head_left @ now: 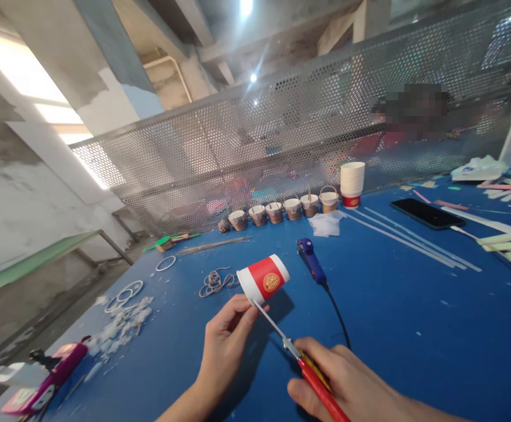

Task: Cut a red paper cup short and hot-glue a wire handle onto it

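Note:
My left hand [226, 340] holds a red-and-white paper cup [263, 279] by its rim end, tipped on its side above the blue table [413, 316]. My right hand [347, 381] grips red-handled scissors [299, 357]. Their blades reach up to the cup's white rim, right by my left fingertips. A blue glue gun [311, 261] with a black cord lies on the table just beyond the cup.
A row of several small wrapped cups [281, 212] and a stack of paper cups [352, 183] stand by the perforated metal screen [281, 135]. Twine [213, 282], white rings [125, 293], paper scraps, a phone [426, 213], white strips [413, 237] and a pink tool [44, 384] lie around.

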Tool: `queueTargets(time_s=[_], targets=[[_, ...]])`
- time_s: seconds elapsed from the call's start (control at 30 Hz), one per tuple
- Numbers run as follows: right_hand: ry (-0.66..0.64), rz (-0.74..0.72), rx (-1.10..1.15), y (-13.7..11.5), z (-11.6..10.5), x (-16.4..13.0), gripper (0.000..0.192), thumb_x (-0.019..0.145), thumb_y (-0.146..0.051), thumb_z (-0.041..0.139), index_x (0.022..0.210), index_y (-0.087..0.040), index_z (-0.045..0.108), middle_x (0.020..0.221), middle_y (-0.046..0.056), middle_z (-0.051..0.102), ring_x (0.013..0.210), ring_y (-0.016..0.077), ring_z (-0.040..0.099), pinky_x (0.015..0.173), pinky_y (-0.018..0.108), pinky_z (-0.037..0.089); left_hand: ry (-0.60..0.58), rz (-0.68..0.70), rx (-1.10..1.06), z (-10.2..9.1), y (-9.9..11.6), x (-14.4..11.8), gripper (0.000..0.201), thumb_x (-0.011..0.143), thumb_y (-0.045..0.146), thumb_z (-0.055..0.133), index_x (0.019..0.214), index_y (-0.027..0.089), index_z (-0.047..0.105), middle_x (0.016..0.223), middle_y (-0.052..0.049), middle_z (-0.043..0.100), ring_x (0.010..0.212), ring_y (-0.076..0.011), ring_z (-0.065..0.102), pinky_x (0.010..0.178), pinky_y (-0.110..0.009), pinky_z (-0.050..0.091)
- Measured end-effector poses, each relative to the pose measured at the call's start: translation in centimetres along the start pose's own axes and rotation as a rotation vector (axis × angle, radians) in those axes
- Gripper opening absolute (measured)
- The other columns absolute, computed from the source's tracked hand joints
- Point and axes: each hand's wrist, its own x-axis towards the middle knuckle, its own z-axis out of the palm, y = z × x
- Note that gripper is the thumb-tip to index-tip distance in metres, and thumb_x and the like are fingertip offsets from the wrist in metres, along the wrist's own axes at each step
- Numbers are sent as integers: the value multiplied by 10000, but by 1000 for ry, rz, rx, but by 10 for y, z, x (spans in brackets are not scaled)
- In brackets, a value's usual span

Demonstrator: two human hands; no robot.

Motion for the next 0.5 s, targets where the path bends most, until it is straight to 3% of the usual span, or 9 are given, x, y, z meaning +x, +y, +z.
queueTargets(time_s=[0.3,0.5], targets=[[-4,53,-90,-5,-3,0,183,882,-369,499,806,-212,446,559,-61,408,462,92,324,491,254,179,-6,1,24,-1,-4,-2,196,843,324,642,784,160,730,825,-50,703,778,-167,631,719,-241,540],[2,30,-94,-2,0,1,198,880,-347,477,748,-221,399,530,-75,377,445,84,274,480,256,173,-24,-19,20,-1,-8,-1,191,856,318,622,809,165,729,848,-42,696,798,-165,618,749,-247,532]])
